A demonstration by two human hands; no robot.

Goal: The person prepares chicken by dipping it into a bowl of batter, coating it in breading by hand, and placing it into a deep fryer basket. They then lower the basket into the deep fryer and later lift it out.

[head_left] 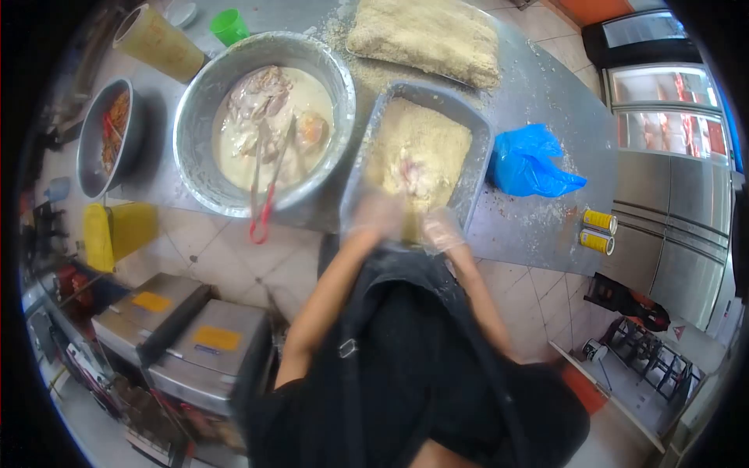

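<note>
A grey rectangular tub [482,144] of pale breading crumbs [449,140] is in front of me. A partly coated piece of raw meat [412,175] lies in the crumbs. My left hand [376,214], in a clear plastic glove, is at the tub's near left side, and motion smears its fingers. At the near right side is my right hand [443,228], also in a clear glove, close to the tub's wall; its fingers are too indistinct to read. To the left, a large metal bowl [187,148] holds creamy batter with raw pieces, and red-handled tongs [261,210] rest in it.
Behind the tub lies a crumb-covered tray [425,39]. A blue plastic bag [530,160] and two yellow cans [598,231] sit on the right. Further left are a smaller bowl [86,156], a tall stained container [160,47] and a green cup [228,27]. Crumbs litter the metal table [577,140].
</note>
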